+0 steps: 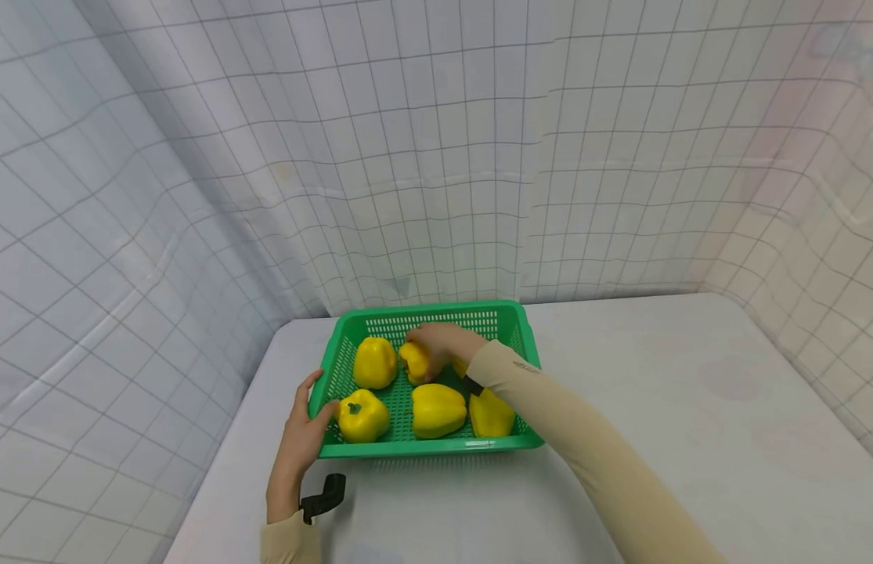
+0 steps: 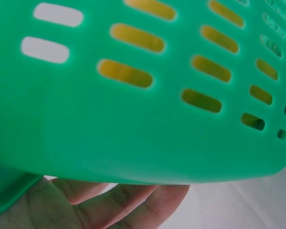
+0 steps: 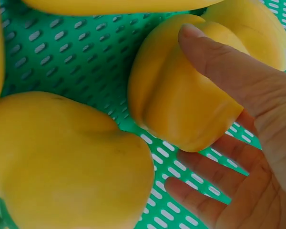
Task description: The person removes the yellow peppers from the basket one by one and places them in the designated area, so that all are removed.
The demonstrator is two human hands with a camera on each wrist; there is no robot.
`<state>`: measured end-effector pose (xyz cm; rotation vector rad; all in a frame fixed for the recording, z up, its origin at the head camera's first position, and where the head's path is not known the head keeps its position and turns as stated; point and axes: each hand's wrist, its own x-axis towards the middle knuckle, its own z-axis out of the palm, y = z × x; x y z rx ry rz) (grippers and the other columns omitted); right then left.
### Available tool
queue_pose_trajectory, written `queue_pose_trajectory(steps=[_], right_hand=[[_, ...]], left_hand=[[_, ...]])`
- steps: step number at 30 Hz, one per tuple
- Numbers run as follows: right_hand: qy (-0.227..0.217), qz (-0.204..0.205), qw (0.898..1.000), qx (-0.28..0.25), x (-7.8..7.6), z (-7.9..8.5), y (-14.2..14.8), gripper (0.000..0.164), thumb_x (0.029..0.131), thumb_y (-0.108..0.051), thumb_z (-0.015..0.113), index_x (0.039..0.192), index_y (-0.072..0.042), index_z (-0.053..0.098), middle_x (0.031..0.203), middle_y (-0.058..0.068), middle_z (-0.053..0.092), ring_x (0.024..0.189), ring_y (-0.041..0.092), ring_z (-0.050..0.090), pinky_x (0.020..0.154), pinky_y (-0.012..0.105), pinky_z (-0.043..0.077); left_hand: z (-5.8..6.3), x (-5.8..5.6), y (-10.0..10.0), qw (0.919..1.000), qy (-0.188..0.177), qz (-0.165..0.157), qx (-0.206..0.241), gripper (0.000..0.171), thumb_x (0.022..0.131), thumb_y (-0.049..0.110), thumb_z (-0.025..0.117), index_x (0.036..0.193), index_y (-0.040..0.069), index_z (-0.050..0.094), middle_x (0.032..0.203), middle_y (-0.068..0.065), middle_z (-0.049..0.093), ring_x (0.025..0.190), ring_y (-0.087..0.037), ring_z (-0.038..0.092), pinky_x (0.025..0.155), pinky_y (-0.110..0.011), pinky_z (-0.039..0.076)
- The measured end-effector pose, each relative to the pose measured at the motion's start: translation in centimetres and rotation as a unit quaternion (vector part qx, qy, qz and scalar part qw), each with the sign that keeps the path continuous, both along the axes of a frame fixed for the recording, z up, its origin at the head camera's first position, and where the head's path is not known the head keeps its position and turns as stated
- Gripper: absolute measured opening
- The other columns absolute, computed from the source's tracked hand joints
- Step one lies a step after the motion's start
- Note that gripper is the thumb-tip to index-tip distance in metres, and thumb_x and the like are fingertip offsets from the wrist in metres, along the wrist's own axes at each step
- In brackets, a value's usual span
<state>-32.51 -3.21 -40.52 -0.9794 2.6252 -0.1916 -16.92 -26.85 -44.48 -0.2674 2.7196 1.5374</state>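
A green plastic basket (image 1: 429, 450) with slotted walls holds several yellow bell peppers. My left hand (image 1: 300, 439) grips its left rim, thumb over the inside and fingers along the outside. Seen from the left wrist, the fingers (image 2: 133, 205) lie against the basket wall (image 2: 109, 143). Inside the basket at the back, my right hand (image 1: 446, 345) grips a yellow bell pepper (image 1: 413, 360). The right wrist view has the thumb on top of this pepper (image 3: 186, 100) and the other fingers around its far side. Another bell pepper (image 3: 71, 162) lies close by.
Around the held one lie a pepper (image 1: 375, 363) at back left, one (image 1: 363, 417) at front left, one (image 1: 438, 410) at front middle and one (image 1: 492, 413) under the right forearm. The basket stands on a white table (image 1: 654, 392), enclosed by grid-patterned white curtains (image 1: 436, 157).
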Motion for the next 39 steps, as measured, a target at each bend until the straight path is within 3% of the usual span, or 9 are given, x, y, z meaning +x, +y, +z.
queue_pose_trajectory(steps=[14,24,32,39], right_hand=[[-0.002,-0.013,1.000,-0.013,-0.1,-0.3,0.2,0.070,0.073,-0.038,0.082,0.130,-0.014,0.052,0.116,0.003,0.054,0.099,0.017,0.051,0.086,0.032,0.043],[-0.044,-0.029,0.998,-0.046,-0.3,-0.7,0.7,0.063,0.074,-0.036,0.082,0.123,-0.013,0.051,0.110,0.002,0.057,0.094,0.016,0.053,0.082,0.030,0.044],[-0.080,-0.044,0.994,-0.058,-0.1,-0.6,1.1,0.057,0.075,-0.033,0.081,0.117,-0.013,0.048,0.100,0.002,0.055,0.088,0.016,0.053,0.076,0.030,0.045],[-0.094,-0.049,0.992,-0.068,0.0,-0.7,1.1,0.059,0.078,-0.030,0.079,0.122,-0.013,0.046,0.104,0.002,0.055,0.089,0.015,0.053,0.077,0.029,0.045]], left_hand=[[-0.1,-0.1,-0.1,1.0000,-0.005,0.007,-0.005,0.061,0.100,0.032,0.046,0.152,0.030,0.014,0.138,-0.027,0.037,0.103,-0.037,0.046,0.073,-0.037,0.039],[-0.3,-0.1,-0.1,0.9998,0.006,0.001,0.016,0.061,0.100,0.030,0.046,0.153,0.028,0.014,0.147,-0.025,0.026,0.112,-0.039,0.041,0.085,-0.049,0.035],[-0.4,-0.1,-0.1,0.9995,0.018,-0.006,0.026,0.061,0.101,0.029,0.045,0.153,0.026,0.014,0.148,-0.024,0.023,0.114,-0.038,0.040,0.087,-0.051,0.034],[-0.3,-0.1,-0.2,0.9990,0.016,-0.014,0.039,0.061,0.101,0.029,0.045,0.153,0.027,0.012,0.152,-0.021,0.017,0.117,-0.037,0.036,0.091,-0.053,0.031]])
